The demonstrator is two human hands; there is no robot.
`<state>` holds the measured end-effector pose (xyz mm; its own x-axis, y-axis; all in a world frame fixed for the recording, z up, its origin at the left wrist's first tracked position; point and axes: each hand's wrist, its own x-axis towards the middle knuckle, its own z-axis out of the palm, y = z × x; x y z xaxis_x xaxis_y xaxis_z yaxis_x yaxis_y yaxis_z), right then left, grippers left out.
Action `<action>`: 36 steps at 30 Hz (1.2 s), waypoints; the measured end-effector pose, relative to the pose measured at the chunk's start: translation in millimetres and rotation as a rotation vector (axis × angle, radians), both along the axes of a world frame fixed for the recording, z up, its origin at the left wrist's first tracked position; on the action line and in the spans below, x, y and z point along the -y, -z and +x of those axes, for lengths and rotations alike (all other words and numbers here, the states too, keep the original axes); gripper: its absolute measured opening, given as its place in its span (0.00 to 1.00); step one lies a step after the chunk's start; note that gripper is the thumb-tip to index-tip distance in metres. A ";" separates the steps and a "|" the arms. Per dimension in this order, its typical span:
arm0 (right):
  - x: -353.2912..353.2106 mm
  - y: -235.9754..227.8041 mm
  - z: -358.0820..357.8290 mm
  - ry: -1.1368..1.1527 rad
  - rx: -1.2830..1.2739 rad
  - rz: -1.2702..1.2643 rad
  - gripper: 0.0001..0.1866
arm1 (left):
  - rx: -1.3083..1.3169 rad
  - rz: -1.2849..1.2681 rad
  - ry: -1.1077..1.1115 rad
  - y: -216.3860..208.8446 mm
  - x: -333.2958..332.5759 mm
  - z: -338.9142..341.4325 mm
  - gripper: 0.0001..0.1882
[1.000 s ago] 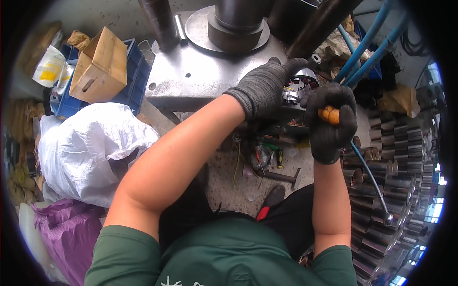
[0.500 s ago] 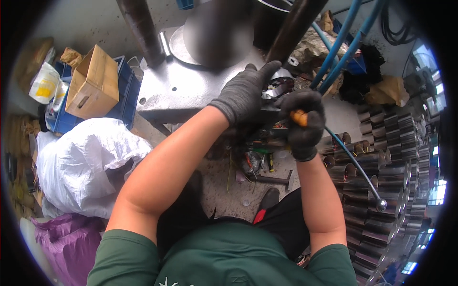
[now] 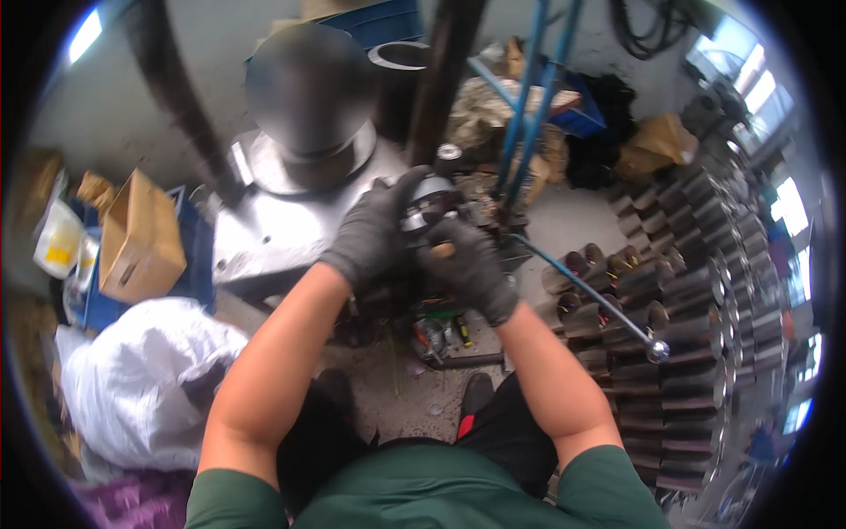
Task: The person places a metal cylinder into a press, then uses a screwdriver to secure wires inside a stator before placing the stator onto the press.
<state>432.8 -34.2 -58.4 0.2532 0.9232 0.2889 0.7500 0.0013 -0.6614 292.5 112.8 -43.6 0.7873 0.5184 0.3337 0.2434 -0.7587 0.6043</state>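
Observation:
My left hand (image 3: 374, 225), in a dark knitted glove, is closed against the side of a round silver metal part (image 3: 432, 189) with a dark inside, at the right edge of the steel machine table (image 3: 291, 238). Close by on its near side, my gloved right hand (image 3: 467, 264) is curled into a fist. A small orange-tan piece (image 3: 442, 250) shows between its fingers; the rest of it is hidden, so its kind cannot be told. Above the table stands a thick round press ram (image 3: 313, 97), blurred, over a round plate (image 3: 264, 172).
Blue pipes (image 3: 529, 115) and a ball-ended lever (image 3: 656, 351) stand on the right. Beyond lie stacked metal tubes (image 3: 670, 309). A cardboard box (image 3: 141, 238) and a white sack (image 3: 145, 379) are at left. Tools, including a yellow-green screwdriver (image 3: 463, 331), lie below the table.
My right hand has come in from the right, beside the left hand and the round metal part. The whole view has shifted, with more of the machine's back showing.

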 end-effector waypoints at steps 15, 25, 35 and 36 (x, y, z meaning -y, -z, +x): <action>-4.2 8.1 8.7 0.014 -0.356 0.047 0.28 | 0.040 -0.170 -0.055 6.6 16.2 3.5 0.52; -9.7 -26.7 -8.6 0.208 -0.506 0.032 0.29 | 0.219 -0.382 -0.051 19.9 34.7 -16.2 0.46; -6.0 -12.0 -1.5 0.310 -0.291 0.121 0.24 | 0.631 -0.862 0.214 49.4 51.4 14.7 0.58; -6.9 -4.8 2.0 0.325 -0.273 0.169 0.23 | 0.627 -0.866 0.207 53.1 55.6 17.0 0.52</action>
<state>434.8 -27.3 -53.6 0.6102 0.7287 0.3109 0.5272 -0.0806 -0.8459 309.4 57.2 -96.7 0.7034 0.6479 0.2924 -0.3786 -0.0066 0.9255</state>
